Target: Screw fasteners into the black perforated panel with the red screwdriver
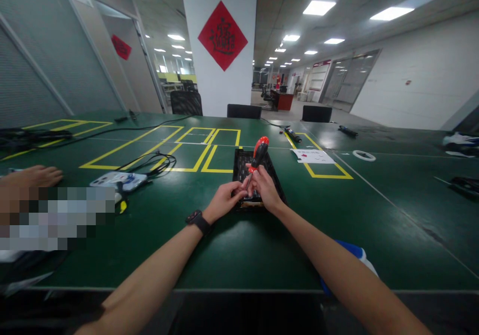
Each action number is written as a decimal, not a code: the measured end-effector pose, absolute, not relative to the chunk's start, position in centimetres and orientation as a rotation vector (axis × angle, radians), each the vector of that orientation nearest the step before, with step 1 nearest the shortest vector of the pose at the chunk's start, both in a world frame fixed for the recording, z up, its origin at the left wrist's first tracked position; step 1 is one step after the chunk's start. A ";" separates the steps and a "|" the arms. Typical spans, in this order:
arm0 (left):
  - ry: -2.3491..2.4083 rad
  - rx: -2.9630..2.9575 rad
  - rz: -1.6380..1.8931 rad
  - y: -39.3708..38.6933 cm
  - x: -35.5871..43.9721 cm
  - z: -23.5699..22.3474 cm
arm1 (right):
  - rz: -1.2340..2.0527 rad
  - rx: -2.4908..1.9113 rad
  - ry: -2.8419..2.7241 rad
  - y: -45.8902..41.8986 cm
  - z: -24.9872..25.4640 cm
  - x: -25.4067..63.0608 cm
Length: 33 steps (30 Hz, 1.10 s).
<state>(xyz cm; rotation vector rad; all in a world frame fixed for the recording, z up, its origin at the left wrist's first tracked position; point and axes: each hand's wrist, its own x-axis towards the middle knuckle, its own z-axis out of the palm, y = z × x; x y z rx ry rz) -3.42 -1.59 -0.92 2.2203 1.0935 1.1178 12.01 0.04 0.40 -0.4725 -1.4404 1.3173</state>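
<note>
Gripping the screwdriver (261,153): the right hand (265,185) has its fingers and thumb closed in just below the red-and-black handle, about the red collar.
Left hand (224,200): fingertips drawn together beside the lower shaft; whether they pinch the shaft or some small piece, I cannot tell.
Tool's place: over the black tray (245,153), handle up and leaning toward the worktop's right edge, shaft slanting down to the left; fingers hide the tip.
Handling: by its look, light, stiff and hard to damage; the bulbous handle should give the surest hold, while the thin shaft may slip or turn between fingertips.
Tray's place: near the middle of the green worktop (224,255), set back from its near edge.
Tray contents: dark, with paler patches and a brownish-orange strip along the near side; the hands cover much, and I cannot tell what these are.
Toward the worktop's left edge: a pale phone (118,180) beside cables (160,161), then another person's hand (35,176).
Toward its right edge: a paper sheet (312,156) and a white ring (363,156).
</note>
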 end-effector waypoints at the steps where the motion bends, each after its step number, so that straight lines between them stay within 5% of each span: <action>1: 1.085 2.198 1.126 -1.6 -3.3 -0.8 | 1.309 -0.475 -1.437 0.0 0.4 12.0; 33: 0.979 2.204 1.077 -1.2 -3.7 -1.4 | 1.285 -0.489 -1.462 0.1 0.2 12.1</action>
